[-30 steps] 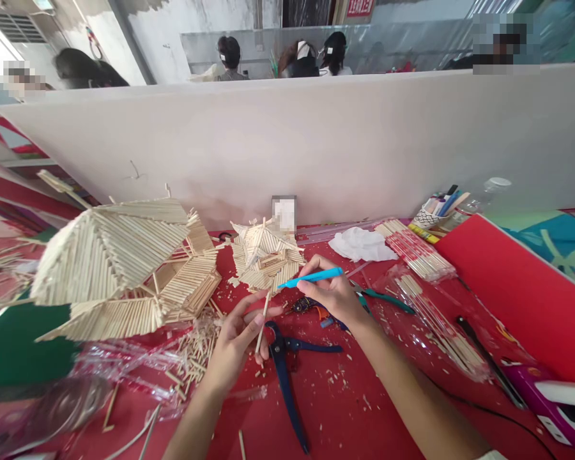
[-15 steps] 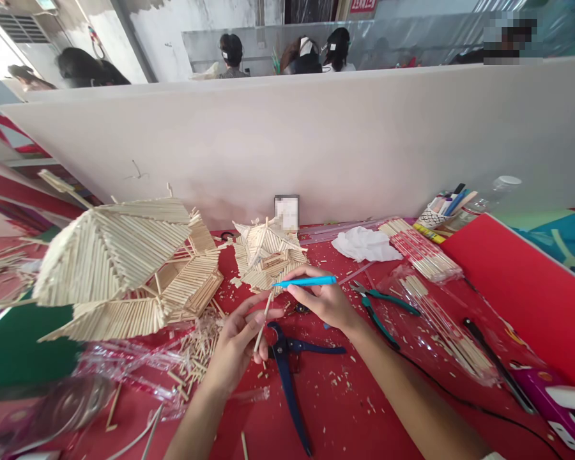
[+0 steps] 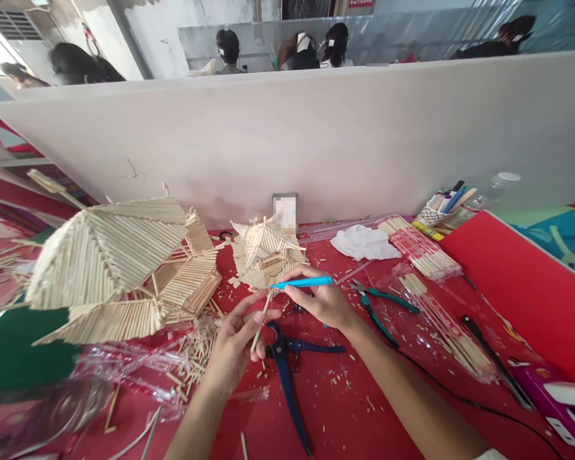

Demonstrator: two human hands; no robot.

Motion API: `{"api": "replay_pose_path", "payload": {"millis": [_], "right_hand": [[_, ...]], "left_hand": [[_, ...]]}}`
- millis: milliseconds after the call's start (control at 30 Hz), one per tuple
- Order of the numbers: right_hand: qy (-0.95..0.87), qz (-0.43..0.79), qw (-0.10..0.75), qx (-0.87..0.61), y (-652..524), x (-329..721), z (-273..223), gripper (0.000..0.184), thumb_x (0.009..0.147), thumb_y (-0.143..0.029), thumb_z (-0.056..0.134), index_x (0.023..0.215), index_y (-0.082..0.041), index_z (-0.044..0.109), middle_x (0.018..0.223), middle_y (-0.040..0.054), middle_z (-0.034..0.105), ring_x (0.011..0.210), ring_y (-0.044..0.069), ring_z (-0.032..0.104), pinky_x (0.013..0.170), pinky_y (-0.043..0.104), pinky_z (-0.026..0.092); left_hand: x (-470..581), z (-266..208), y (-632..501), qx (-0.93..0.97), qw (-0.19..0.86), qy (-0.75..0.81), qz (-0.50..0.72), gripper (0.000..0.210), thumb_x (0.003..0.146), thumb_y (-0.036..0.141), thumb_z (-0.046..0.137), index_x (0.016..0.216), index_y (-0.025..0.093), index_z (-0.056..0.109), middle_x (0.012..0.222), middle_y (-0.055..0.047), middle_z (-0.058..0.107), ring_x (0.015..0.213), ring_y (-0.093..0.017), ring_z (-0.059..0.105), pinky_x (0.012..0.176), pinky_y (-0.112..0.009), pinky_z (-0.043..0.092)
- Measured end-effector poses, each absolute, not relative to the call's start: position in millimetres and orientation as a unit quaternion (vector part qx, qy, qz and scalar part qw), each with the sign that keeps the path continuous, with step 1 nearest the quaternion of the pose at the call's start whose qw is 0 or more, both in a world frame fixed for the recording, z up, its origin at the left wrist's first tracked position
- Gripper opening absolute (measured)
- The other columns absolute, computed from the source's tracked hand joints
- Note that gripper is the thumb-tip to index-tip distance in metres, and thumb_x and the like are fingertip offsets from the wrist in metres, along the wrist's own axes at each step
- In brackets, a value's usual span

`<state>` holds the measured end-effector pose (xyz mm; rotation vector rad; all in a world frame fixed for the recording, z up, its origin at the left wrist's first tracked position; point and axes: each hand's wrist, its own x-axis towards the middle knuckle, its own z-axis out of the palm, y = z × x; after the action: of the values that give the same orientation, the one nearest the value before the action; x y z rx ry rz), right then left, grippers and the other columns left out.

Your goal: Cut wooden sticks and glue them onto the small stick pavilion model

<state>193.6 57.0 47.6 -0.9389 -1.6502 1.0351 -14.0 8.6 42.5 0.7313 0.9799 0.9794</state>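
Note:
Between the fingers of my left hand (image 3: pixel 237 335) is a thin wooden stick (image 3: pixel 260 324), tilted with its upper end toward the right. My right hand (image 3: pixel 322 303) grips a bright blue pen (image 3: pixel 306 282), and its tip meets or nearly meets the stick's top end. Just below my hands lies a dark blue cutter (image 3: pixel 283 364) with its handles spread. Behind them stands a small stick-built pavilion model (image 3: pixel 263 249). A larger model with a wide stick roof (image 3: pixel 110 249) is on the left.
Green-handled pliers (image 3: pixel 388 300), packs of sticks (image 3: pixel 419 249) and a crumpled white tissue (image 3: pixel 364 243) lie to the right. A pen cup (image 3: pixel 436 213) stands farther back. Cut stick pieces (image 3: pixel 196 354) and plastic wrappers are at left. A white partition (image 3: pixel 287 134) closes off the far side.
The view has shifted very slightly. Both hands keep their hold on the stick and the pen, with the pen tip still at the stick's upper end.

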Motion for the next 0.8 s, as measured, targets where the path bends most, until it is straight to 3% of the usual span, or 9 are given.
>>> {"api": "replay_pose_path", "payload": {"millis": [400, 800], "right_hand": [[-0.66, 0.419, 0.473, -0.406, 55.9, 194.7, 41.7, 0.011, 0.091, -0.034, 0.066, 0.089, -0.024, 0.061, 0.081, -0.001, 0.066, 0.076, 0.017, 0.062, 0.071, 0.031, 0.05], [-0.666, 0.423, 0.473, -0.392, 56.4, 193.5, 42.4, 0.007, 0.09, -0.03, 0.066, 0.09, -0.023, 0.068, 0.082, 0.0011, 0.07, 0.076, 0.018, 0.065, 0.072, 0.032, 0.052]], "left_hand": [[-14.4, 40.5, 8.6, 0.322, 0.714, 0.437, 0.442, 0.081, 0.078, 0.043, 0.087, 0.148, 0.02, 0.054, 0.109, -0.015, 0.078, 0.041, -0.003, 0.056, 0.038, -0.012, 0.041], [-14.0, 41.4, 9.0, 0.325, 0.714, 0.44, 0.437, 0.079, 0.079, 0.044, 0.086, 0.147, 0.021, 0.054, 0.11, -0.015, 0.078, 0.042, -0.003, 0.057, 0.039, -0.014, 0.041]]}}
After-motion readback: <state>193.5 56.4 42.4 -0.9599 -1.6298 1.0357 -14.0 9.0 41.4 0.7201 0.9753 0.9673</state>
